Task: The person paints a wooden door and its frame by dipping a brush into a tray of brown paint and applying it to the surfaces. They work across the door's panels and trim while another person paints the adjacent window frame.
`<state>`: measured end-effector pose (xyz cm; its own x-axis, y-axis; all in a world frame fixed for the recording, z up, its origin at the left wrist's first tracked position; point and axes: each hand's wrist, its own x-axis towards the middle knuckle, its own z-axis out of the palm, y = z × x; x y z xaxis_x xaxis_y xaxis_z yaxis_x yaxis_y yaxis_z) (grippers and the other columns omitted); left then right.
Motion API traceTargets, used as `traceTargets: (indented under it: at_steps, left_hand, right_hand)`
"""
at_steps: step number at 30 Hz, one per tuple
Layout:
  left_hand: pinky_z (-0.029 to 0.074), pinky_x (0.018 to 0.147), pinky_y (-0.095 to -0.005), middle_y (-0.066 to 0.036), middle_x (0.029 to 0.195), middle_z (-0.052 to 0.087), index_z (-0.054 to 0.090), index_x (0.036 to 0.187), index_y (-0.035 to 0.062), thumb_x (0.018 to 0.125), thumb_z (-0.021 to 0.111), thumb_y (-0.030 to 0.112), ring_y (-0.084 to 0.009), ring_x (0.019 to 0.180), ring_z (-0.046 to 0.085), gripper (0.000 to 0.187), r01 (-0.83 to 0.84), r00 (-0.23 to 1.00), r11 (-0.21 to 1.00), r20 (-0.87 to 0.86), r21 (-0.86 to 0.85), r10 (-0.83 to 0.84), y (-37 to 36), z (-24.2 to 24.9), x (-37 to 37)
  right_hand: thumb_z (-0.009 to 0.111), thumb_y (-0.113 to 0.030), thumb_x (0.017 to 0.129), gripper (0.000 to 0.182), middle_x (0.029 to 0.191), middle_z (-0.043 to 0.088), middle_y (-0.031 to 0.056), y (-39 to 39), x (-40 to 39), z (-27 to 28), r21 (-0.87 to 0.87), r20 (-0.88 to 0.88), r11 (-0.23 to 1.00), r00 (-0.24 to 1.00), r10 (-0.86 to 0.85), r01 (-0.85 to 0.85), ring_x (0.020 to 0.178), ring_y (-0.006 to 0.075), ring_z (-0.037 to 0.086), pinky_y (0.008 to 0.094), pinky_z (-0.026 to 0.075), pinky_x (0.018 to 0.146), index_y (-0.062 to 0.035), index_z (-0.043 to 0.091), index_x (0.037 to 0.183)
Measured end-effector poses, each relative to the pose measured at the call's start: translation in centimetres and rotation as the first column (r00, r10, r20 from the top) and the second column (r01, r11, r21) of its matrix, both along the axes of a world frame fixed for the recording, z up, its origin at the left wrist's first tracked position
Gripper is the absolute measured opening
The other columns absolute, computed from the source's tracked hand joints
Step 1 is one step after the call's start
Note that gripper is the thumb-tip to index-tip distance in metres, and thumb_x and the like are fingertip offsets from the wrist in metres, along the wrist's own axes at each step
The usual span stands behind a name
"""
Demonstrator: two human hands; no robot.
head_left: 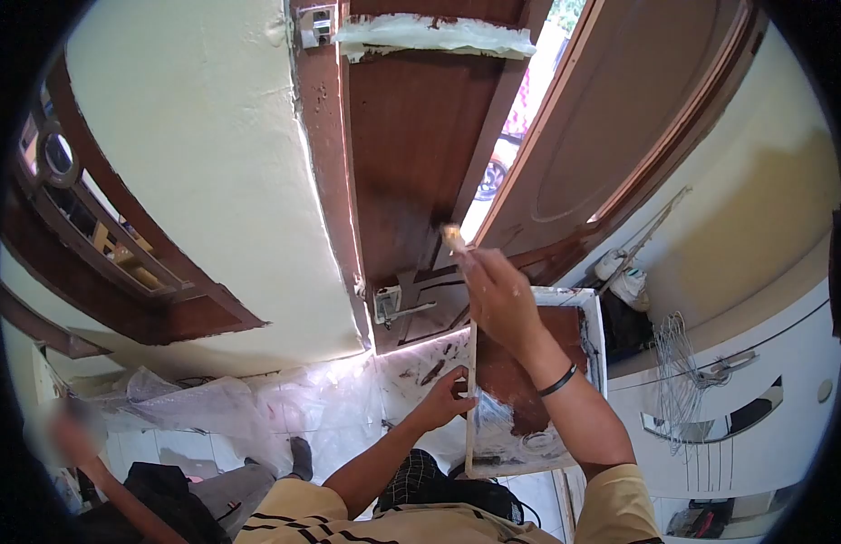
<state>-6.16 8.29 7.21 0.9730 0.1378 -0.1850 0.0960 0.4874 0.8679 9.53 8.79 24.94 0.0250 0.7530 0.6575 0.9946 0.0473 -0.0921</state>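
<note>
My right hand (pixel 497 299) is closed around a paintbrush (pixel 454 238), its bristle end raised against the brown wooden door (pixel 411 136). The brush is slightly smeared by motion. Below that wrist, a white rectangular paint tray (pixel 594 340) contains reddish-brown paint (pixel 556 331), with whitish streaks toward its near end. Curled fingers of my left hand (pixel 443 403) grip the tray's left rim. Near the door's lower part is a metal lock plate with a lever handle (pixel 391 306). Pale tape (pixel 434 34) runs across the door higher up.
Plastic sheeting (pixel 285 399) covers the floor along the cream wall (pixel 194 181). Another person's arm (pixel 121 494) and legs are at lower left. A second brown door leaf (pixel 611 118) stands to the right. Beside it, thin wires (pixel 679 372) hang over a white surface.
</note>
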Motion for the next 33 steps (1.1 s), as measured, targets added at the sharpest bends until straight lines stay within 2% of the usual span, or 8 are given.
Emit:
traceTargets:
  at_steps: [3, 7, 13, 17, 22, 24, 27, 33]
  left_hand:
    - [0.052, 0.068, -0.0284, -0.007, 0.097, 0.060, 0.044, 0.107, 0.0067, 0.084, 0.064, 0.002, -0.0125, 0.083, 0.057, 0.031, -0.008, 1.000, 1.000, 0.023, -0.006, 0.008, -0.1, -0.2, 0.1]
    - [0.052, 0.067, -0.0283, -0.006, 0.096, 0.060, 0.043, 0.107, 0.0067, 0.083, 0.064, 0.003, -0.0122, 0.082, 0.057, 0.032, -0.006, 0.999, 1.000, 0.043, -0.005, 0.007, -0.4, -0.5, 0.2]
    - [0.052, 0.068, -0.0282, -0.005, 0.094, 0.061, 0.043, 0.106, 0.0070, 0.084, 0.064, 0.003, -0.0113, 0.082, 0.056, 0.031, 0.009, 0.999, 1.000, 0.042, 0.012, -0.010, -0.3, -0.8, 0.4]
    - [0.052, 0.069, -0.0285, -0.004, 0.099, 0.060, 0.042, 0.118, 0.0064, 0.083, 0.064, 0.002, -0.0113, 0.085, 0.056, 0.041, -0.037, 0.998, 0.999, 0.059, 0.005, 0.037, -0.5, -1.1, 0.4]
    - [0.052, 0.071, -0.0286, -0.004, 0.104, 0.058, 0.037, 0.134, 0.0073, 0.083, 0.064, 0.000, -0.0113, 0.088, 0.055, 0.058, -0.056, 0.994, 0.998, 0.094, 0.043, 0.052, -0.5, -1.3, 0.5]
    - [0.051, 0.071, -0.0281, -0.004, 0.102, 0.058, 0.041, 0.127, 0.0068, 0.083, 0.064, 0.001, -0.0111, 0.086, 0.055, 0.051, -0.069, 0.996, 0.997, 0.055, 0.044, 0.067, -0.8, -1.1, 0.5]
    - [0.050, 0.069, -0.0273, -0.003, 0.098, 0.059, 0.044, 0.117, 0.0066, 0.082, 0.065, 0.002, -0.0107, 0.084, 0.055, 0.040, -0.056, 0.996, 0.998, 0.065, 0.020, 0.054, -0.7, -1.4, 0.5]
    - [0.049, 0.067, -0.0267, -0.003, 0.092, 0.058, 0.044, 0.106, 0.0072, 0.082, 0.066, 0.006, -0.0098, 0.079, 0.053, 0.032, -0.031, 0.995, 1.000, 0.092, 0.000, 0.030, -0.6, -1.2, 0.1]
  right_hand:
    - [0.062, 0.004, 0.076, 0.034, 0.092, 0.058, 0.0168, 0.9, -0.8, 3.8, 0.071, 0.048, 0.995, 0.996, -0.068, 0.065, 0.077, 0.0330, 0.060, 0.0375, 0.051, 0.064, 0.0023, 0.058, 0.109]
    - [0.064, 0.006, 0.073, 0.036, 0.085, 0.058, 0.0160, 2.6, -1.4, 5.0, 0.430, 0.231, 0.902, 0.971, -0.067, -0.040, 0.068, 0.0286, 0.060, 0.0354, 0.050, 0.056, 0.0069, 0.057, 0.108]
    - [0.066, 0.006, 0.068, 0.032, 0.081, 0.057, 0.0144, 3.8, -2.7, 0.3, 0.356, 0.146, 0.927, 0.972, -0.183, 0.121, 0.065, 0.0265, 0.058, 0.0332, 0.049, 0.053, 0.0081, 0.056, 0.098]
    - [0.066, 0.004, 0.065, 0.032, 0.076, 0.054, 0.0127, 3.5, -3.2, -4.5, 0.199, 0.058, 0.965, 0.981, -0.184, 0.169, 0.064, 0.0265, 0.057, 0.0334, 0.049, 0.051, 0.0075, 0.056, 0.095]
    - [0.066, -0.002, 0.071, 0.022, 0.072, 0.053, 0.0122, 3.9, -3.4, -8.3, 0.072, -0.082, 0.978, 0.979, -0.189, 0.195, 0.062, 0.0283, 0.057, 0.0368, 0.048, 0.051, 0.0022, 0.055, 0.089]
    - [0.065, -0.003, 0.072, 0.018, 0.072, 0.053, 0.0121, 3.6, -3.6, -8.9, -0.038, -0.162, 0.982, 0.969, -0.186, 0.183, 0.062, 0.0291, 0.057, 0.0379, 0.048, 0.051, 0.0000, 0.054, 0.086]
    - [0.064, -0.001, 0.074, 0.016, 0.068, 0.051, 0.0113, 3.2, -3.5, -7.2, 0.043, -0.178, 0.989, 0.975, -0.133, 0.143, 0.060, 0.0304, 0.055, 0.0385, 0.047, 0.051, -0.0016, 0.052, 0.084]
    - [0.065, 0.003, 0.071, 0.029, 0.074, 0.054, 0.0129, 3.1, -2.5, 1.3, 0.393, -0.016, 0.916, 0.996, -0.083, 0.083, 0.062, 0.0292, 0.055, 0.0367, 0.047, 0.054, 0.0029, 0.056, 0.098]
